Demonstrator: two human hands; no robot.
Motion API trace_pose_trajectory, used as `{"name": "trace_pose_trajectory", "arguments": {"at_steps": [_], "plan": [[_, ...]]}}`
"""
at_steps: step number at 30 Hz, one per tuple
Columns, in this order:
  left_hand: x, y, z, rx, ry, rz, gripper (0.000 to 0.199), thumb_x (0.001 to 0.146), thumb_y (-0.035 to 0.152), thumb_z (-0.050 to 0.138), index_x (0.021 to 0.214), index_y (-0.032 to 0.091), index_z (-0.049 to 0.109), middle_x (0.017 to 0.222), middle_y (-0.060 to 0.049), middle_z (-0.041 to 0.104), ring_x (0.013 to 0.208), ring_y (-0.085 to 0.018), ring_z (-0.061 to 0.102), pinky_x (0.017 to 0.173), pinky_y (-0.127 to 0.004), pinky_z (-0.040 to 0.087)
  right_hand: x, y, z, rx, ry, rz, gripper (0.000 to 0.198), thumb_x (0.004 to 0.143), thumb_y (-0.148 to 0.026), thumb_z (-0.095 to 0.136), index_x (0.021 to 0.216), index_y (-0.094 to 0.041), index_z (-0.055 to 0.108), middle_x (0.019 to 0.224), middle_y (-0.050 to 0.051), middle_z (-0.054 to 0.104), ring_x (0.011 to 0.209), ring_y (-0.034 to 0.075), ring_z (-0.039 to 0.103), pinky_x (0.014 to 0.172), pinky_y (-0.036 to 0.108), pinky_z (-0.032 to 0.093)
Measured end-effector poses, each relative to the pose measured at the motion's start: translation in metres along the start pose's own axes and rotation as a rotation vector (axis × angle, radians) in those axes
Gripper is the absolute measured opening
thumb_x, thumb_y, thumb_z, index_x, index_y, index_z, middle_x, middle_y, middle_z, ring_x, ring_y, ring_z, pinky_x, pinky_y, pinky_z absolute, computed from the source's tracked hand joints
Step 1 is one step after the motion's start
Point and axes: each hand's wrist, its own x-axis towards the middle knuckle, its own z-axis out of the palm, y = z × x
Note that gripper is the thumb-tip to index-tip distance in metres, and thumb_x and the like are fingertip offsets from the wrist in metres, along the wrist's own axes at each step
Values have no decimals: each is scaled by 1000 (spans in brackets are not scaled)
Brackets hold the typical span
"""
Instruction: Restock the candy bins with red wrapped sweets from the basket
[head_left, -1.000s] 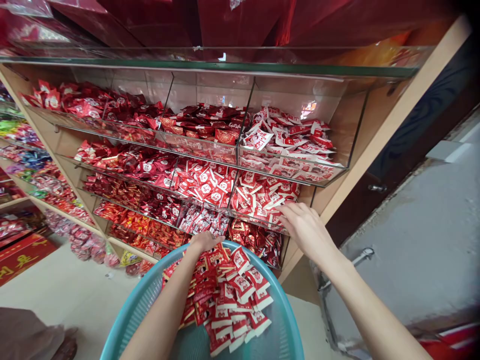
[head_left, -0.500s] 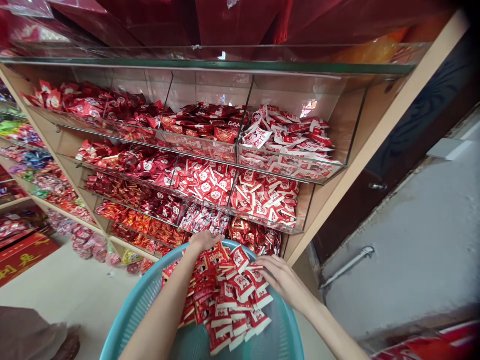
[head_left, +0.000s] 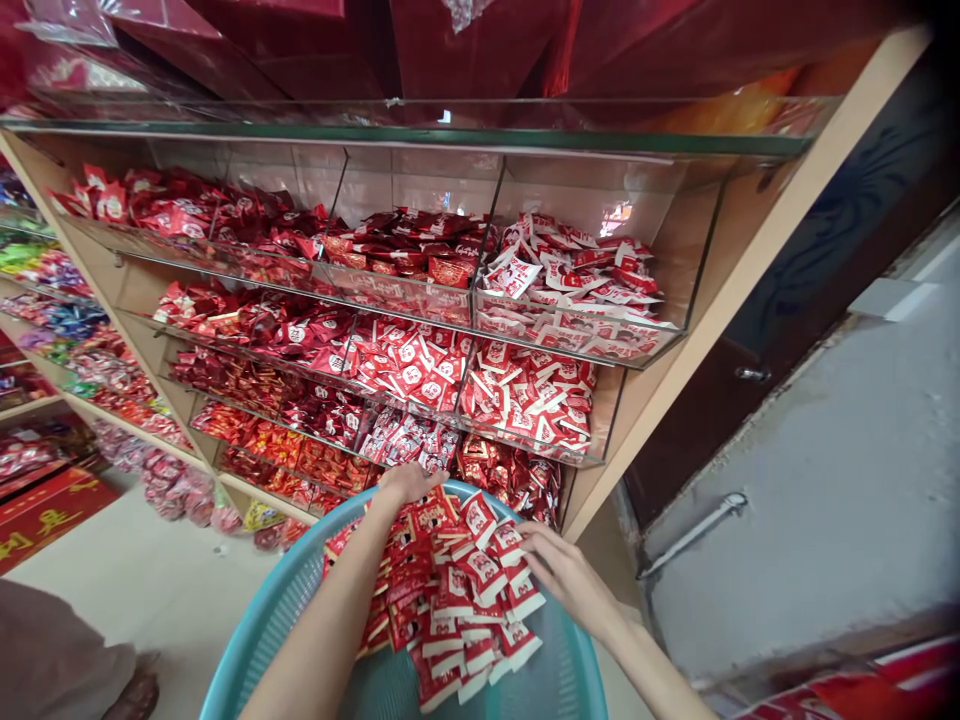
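Observation:
A teal plastic basket (head_left: 266, 610) holds many small red and white snack packets (head_left: 480, 575), with darker red and gold packets (head_left: 409, 575) on their left. At the far rim is my left hand (head_left: 409, 483), closed over the edge; its fingertips are partly hidden behind the rim. My right hand (head_left: 564, 572) is inside the basket's right side, fingers stretched out and slightly apart. Its fingertips touch the right edge of a red and white packet (head_left: 508, 541) at the top of the pile.
A wooden shelf unit with glass-fronted bins (head_left: 577, 340) full of red packets stands just beyond the basket. A grey wall with a pipe (head_left: 694, 535) and a dark door (head_left: 757, 330) are to the right. Part of another person's clothing (head_left: 56, 655) shows at lower left.
The packet at my right fingertips now lies flatter, its printed face showing. My right hand has shifted slightly down and right. The left hand stays at the rim.

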Motion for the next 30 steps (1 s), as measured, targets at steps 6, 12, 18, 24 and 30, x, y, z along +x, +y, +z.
{"name": "trace_pose_trajectory", "arguments": {"at_steps": [6, 12, 18, 24, 30], "plan": [[-3, 3, 0, -5, -4, 4, 72, 77, 73, 27, 99, 17, 67, 109, -17, 61, 104, -33, 55, 86, -41, 43, 0, 0, 11, 3, 39, 54, 18, 92, -22, 34, 92, -22, 52, 115, 7, 56, 95, 15, 60, 83, 26, 48], [-3, 2, 1, -2, 15, 0, 77, 75, 75, 26, 100, 15, 67, 108, -17, 61, 104, -33, 55, 87, -41, 42, -1, -8, 11, -131, 33, 7, 23, 84, -14, 41, 101, -22, 55, 118, 7, 57, 102, 19, 58, 87, 34, 48], [-1, 1, 3, -3, 20, 7, 76, 75, 76, 25, 93, 15, 67, 105, -18, 62, 103, -32, 56, 86, -40, 43, 20, -13, -27, -216, 286, -62, 25, 87, -17, 41, 107, -19, 55, 111, 8, 59, 104, 18, 54, 93, 35, 44], [-1, 4, 4, -5, 18, 24, 80, 73, 78, 24, 95, 15, 67, 105, -18, 62, 102, -33, 56, 86, -40, 43, 67, -28, -87, -677, 243, 57, 26, 90, -15, 37, 104, -17, 59, 104, 11, 61, 96, 24, 49, 81, 41, 40], [-1, 1, 3, -11, 29, 11, 77, 74, 76, 26, 104, 16, 66, 109, -17, 61, 105, -33, 55, 89, -43, 42, 86, -35, -107, -1002, 18, 192, 24, 85, -12, 44, 77, -19, 66, 76, 9, 65, 91, 26, 50, 89, 52, 27]]}}
